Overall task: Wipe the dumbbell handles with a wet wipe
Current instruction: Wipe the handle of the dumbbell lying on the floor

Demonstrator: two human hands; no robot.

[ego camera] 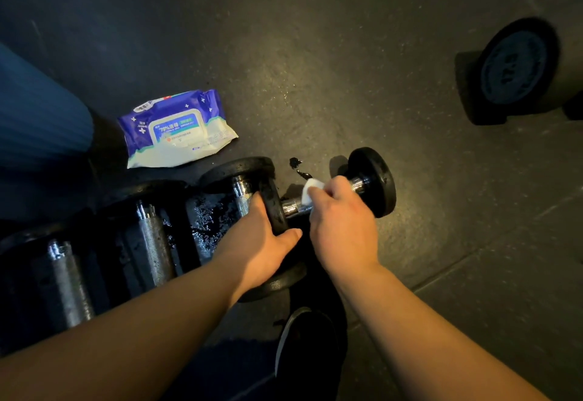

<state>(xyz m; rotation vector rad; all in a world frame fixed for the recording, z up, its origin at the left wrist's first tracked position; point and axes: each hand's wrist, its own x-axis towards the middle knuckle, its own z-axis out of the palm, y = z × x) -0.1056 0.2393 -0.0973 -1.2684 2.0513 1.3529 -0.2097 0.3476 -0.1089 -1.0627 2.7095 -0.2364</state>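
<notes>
A small black dumbbell (pixel 373 180) with a chrome handle lies on the dark rubber floor. My right hand (pixel 339 227) is wrapped over its handle, pressing a folded white wet wipe (pixel 310 191) against the metal. My left hand (pixel 258 243) grips the dumbbell's near end plate (pixel 276 205) and steadies it. Three more dumbbells lie side by side to the left: one (pixel 243 192) right next to my left hand, one (pixel 154 236) in the middle and one (pixel 67 280) at the far left, their knurled handles showing.
A blue and white pack of wet wipes (pixel 176 131) lies on the floor behind the dumbbells. A large dumbbell (pixel 517 66) rests at the far right. Wet patches (pixel 205 224) shine between the dumbbells. My black shoe (pixel 307 337) is at the bottom centre.
</notes>
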